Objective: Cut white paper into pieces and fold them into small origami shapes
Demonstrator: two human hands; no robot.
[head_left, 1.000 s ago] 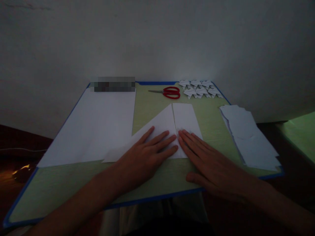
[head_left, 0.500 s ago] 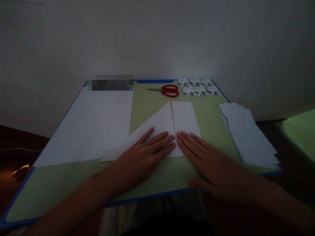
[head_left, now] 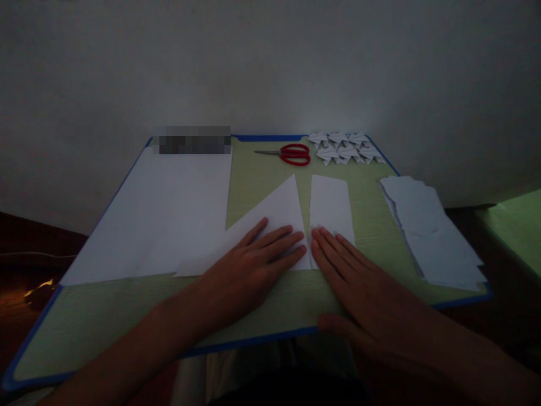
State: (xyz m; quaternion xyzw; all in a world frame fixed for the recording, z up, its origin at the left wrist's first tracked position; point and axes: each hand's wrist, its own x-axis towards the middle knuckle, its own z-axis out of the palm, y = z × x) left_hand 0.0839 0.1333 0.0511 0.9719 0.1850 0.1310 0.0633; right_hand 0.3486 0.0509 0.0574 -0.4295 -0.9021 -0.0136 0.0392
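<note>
My left hand (head_left: 257, 259) lies flat with spread fingers on a white triangular piece of folded paper (head_left: 281, 206), whose peak points away from me. To its right, my right hand (head_left: 350, 265) rests its outstretched fingertips on a narrow white paper strip (head_left: 330, 200). A thin gap of green tabletop separates the strip from the triangle along its whole length. The strip's left edge looks slightly rough. Both hands press down on the paper and grip nothing. The lower parts of both papers are partly covered by my fingers.
Large white sheets (head_left: 169, 208) cover the left of the green, blue-edged table (head_left: 270, 194). Red-handled scissors (head_left: 293, 154) lie at the back. Several folded paper figures (head_left: 346, 149) sit back right, beyond a stack of paper strips (head_left: 426, 225). A wall stands behind.
The strip has come fully apart from the triangular paper, sliding right under my right hand and widening the gap. My left hand has stayed on the triangle.
</note>
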